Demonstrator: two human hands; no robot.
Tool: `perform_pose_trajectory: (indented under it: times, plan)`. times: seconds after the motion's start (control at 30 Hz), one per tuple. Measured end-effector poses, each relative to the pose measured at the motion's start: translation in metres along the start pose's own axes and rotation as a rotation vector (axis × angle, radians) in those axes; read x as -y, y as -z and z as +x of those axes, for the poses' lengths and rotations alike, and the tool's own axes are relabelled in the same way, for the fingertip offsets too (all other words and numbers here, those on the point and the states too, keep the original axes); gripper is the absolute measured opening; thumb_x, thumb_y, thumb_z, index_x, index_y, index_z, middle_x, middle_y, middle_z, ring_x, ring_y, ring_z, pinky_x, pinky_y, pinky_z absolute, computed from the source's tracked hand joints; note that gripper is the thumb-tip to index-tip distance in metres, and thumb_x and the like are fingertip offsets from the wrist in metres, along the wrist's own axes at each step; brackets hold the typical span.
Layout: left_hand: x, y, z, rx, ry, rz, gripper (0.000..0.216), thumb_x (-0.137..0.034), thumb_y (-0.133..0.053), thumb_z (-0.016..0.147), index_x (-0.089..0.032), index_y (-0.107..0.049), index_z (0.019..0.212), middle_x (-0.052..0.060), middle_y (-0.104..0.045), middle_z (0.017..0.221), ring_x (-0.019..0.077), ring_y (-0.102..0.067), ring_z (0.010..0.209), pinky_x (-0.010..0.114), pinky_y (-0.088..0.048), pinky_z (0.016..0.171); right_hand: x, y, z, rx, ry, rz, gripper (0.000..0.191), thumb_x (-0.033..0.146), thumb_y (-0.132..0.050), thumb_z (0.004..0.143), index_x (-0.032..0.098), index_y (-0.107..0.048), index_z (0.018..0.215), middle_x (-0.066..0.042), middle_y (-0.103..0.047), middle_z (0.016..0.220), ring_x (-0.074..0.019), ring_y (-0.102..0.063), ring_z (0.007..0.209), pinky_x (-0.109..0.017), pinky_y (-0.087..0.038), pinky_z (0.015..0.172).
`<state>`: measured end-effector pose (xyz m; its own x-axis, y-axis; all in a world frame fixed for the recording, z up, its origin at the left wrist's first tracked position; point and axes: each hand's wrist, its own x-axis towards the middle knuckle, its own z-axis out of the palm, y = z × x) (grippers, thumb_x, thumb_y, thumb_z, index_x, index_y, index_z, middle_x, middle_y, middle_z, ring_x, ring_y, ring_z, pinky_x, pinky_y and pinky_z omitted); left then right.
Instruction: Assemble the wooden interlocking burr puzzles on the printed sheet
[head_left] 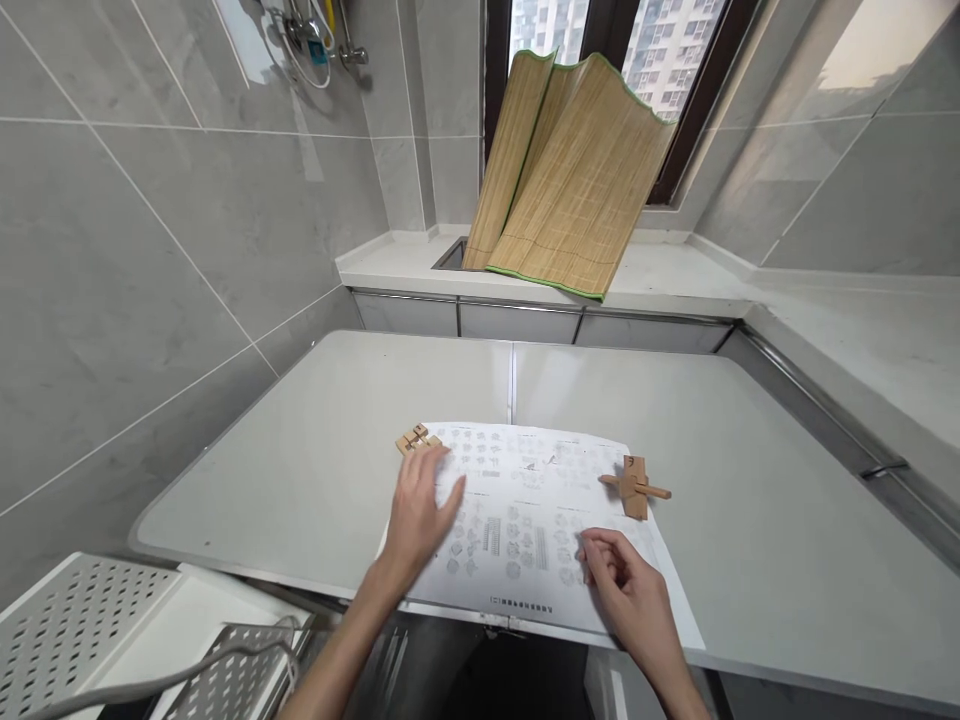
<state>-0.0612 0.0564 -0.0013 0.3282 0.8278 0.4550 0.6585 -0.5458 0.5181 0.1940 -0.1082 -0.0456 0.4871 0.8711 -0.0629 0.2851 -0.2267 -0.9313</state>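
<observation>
A printed paper sheet (540, 490) with rows of small drawings lies flat on the white table. My left hand (421, 510) rests over the sheet's left side, thumb spread and fingers stretched out. Its fingertips are beside a small cluster of wooden pieces (417, 438) at the upper left corner; I cannot tell whether they touch. Over the lower right of the sheet, my right hand (630, 590) is curled closed, and its fingers hide whatever may be in them. Beyond it, a flat wooden piece (635, 487) with a rod across it sits on the sheet's right edge.
The white table (255, 470) has a seam down its middle. A folded bamboo mat (577, 180) leans on the ledge (675, 265) by the window. At lower left stands a perforated white rack (82, 610) with a grey cable (172, 675). Tiled walls flank the table.
</observation>
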Motion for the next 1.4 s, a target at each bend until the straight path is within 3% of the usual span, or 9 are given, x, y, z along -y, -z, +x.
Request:
perform_pose_trajectory:
  times: [0.07,0.13,0.27,0.4,0.8,1.0,1.13,1.27,1.4]
  plan:
    - [-0.021,-0.002,-0.019,0.093,-0.017,-0.13,0.023,-0.035,-0.055,0.102,-0.023,-0.066,0.117,0.01,-0.071,0.118,0.0262,-0.066,0.11,0.042,-0.054,0.096,0.001,-0.001,0.0,-0.008,0.009,0.013,0.05,0.068,-0.059,0.093,0.02,-0.072,0.101,-0.007,-0.074,0.078,-0.0208,-0.063,0.065,-0.031,-0.051,0.063]
    - [-0.035,-0.003,-0.033,0.15,0.095,-0.246,0.024,-0.04,-0.053,0.102,-0.022,-0.07,0.101,0.006,-0.071,0.09,0.0199,-0.066,0.08,0.033,-0.054,0.078,0.001,-0.002,0.0,-0.018,0.015,0.022,0.05,0.068,-0.059,0.093,0.02,-0.072,0.101,-0.008,-0.074,0.079,-0.0209,-0.064,0.065,-0.032,-0.051,0.063]
    - [-0.04,-0.003,-0.043,0.285,0.345,-0.431,0.038,-0.054,-0.056,0.098,-0.02,-0.069,0.089,-0.007,-0.04,0.052,0.0113,-0.037,0.048,0.025,-0.033,0.052,0.003,-0.002,0.001,-0.029,0.019,0.03,0.05,0.068,-0.058,0.093,0.02,-0.072,0.1,-0.008,-0.075,0.079,-0.0204,-0.063,0.064,-0.031,-0.051,0.063]
    - [-0.037,-0.004,-0.045,0.382,0.409,-0.471,0.046,-0.061,-0.056,0.096,-0.018,-0.067,0.084,-0.009,-0.027,0.053,0.01,-0.025,0.05,0.024,-0.022,0.053,0.006,-0.001,0.001,-0.029,0.023,0.037,0.053,0.071,-0.059,0.092,0.02,-0.072,0.098,-0.008,-0.074,0.078,-0.0207,-0.064,0.064,-0.031,-0.052,0.062]
    - [-0.041,-0.007,-0.045,0.387,0.422,-0.419,0.042,-0.059,-0.056,0.095,-0.019,-0.065,0.083,-0.008,-0.03,0.055,0.0114,-0.028,0.053,0.025,-0.024,0.056,0.008,-0.001,0.001,-0.033,0.027,0.066,0.049,0.067,-0.061,0.093,0.02,-0.073,0.099,-0.007,-0.074,0.076,-0.02,-0.063,0.063,-0.031,-0.052,0.06]
    - [-0.042,-0.006,-0.044,0.394,0.412,-0.409,0.046,-0.062,-0.055,0.095,-0.019,-0.065,0.083,-0.008,-0.031,0.055,0.0117,-0.029,0.053,0.024,-0.025,0.056,0.014,0.006,0.007,0.052,-0.032,0.178,0.054,0.071,-0.064,0.09,0.019,-0.073,0.101,-0.009,-0.076,0.085,-0.0215,-0.067,0.067,-0.033,-0.055,0.066]
    - [-0.042,-0.007,-0.044,0.398,0.416,-0.401,0.046,-0.062,-0.055,0.095,-0.02,-0.066,0.082,-0.007,-0.031,0.055,0.0117,-0.03,0.054,0.024,-0.026,0.056,0.015,0.017,0.015,0.137,-0.158,0.424,0.044,0.062,-0.07,0.091,0.019,-0.074,0.1,-0.007,-0.073,0.088,-0.0183,-0.062,0.062,-0.031,-0.051,0.057]
    - [-0.041,-0.007,-0.044,0.408,0.421,-0.388,0.045,-0.061,-0.056,0.095,-0.019,-0.066,0.083,-0.007,-0.032,0.056,0.012,-0.031,0.054,0.024,-0.025,0.056,0.014,0.026,0.028,0.155,-0.383,0.964,0.023,0.039,-0.075,0.093,0.022,-0.075,0.107,-0.009,-0.073,0.108,-0.0154,-0.063,0.069,-0.026,-0.054,0.051]
    - [-0.041,-0.007,-0.043,0.414,0.427,-0.384,0.045,-0.061,-0.056,0.095,-0.019,-0.067,0.085,-0.007,-0.032,0.057,0.0121,-0.031,0.055,0.024,-0.025,0.056,0.015,0.028,0.042,0.189,-0.488,1.385,0.02,0.029,-0.065,0.1,0.025,-0.07,0.119,-0.007,-0.073,0.111,-0.0115,-0.058,0.063,-0.022,-0.056,0.047]
